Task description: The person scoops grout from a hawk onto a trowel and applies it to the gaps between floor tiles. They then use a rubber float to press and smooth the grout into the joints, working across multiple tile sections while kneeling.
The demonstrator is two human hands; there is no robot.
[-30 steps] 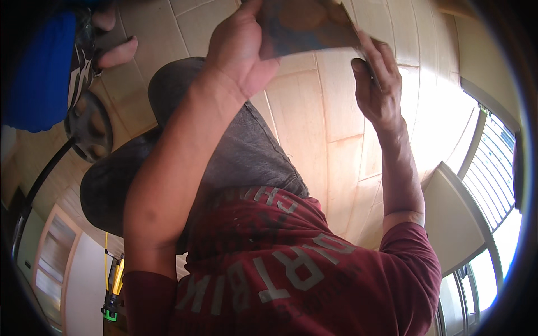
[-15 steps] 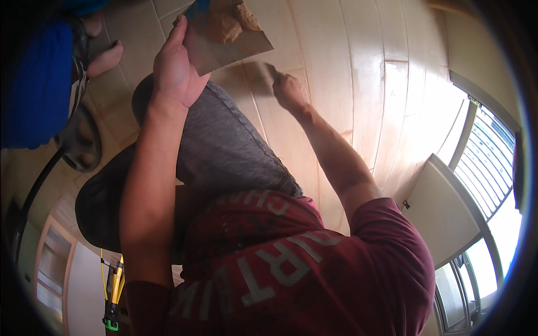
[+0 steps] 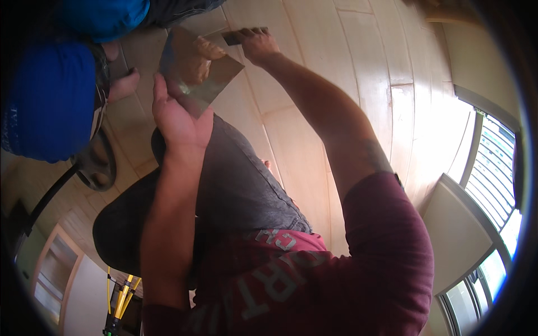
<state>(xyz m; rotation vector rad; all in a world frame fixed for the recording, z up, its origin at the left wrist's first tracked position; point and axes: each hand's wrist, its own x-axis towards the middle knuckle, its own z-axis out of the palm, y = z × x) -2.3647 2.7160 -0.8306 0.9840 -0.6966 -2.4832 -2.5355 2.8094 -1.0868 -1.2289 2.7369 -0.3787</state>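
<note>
Under a square metal plate (image 3: 223, 74), my left hand (image 3: 182, 122) has its palm up and its thumb along the near edge. The plate is tilted, and how the fingers grip its underside is hidden. A lump of tan paste (image 3: 197, 68) sits on its shiny face. Just beyond the plate's right corner, my right hand (image 3: 261, 48) is closed around a flat, dark scraper (image 3: 231, 38). The scraper appears apart from the plate, over the wood-look floor (image 3: 314, 84). Its handle is covered by my fingers.
At the upper left are two people in blue clothing (image 3: 47, 101), with a bare foot (image 3: 124, 85) near the plate. A black pole with a ring-shaped base (image 3: 103, 162) stands left of my knees. A yellow tripod (image 3: 124, 297) is at the lower left, and barred windows (image 3: 490, 162) at the right.
My right hand with the scraper has moved up and left in the view. The plate and my left hand sit lower and more turned. More of the people in blue shows.
</note>
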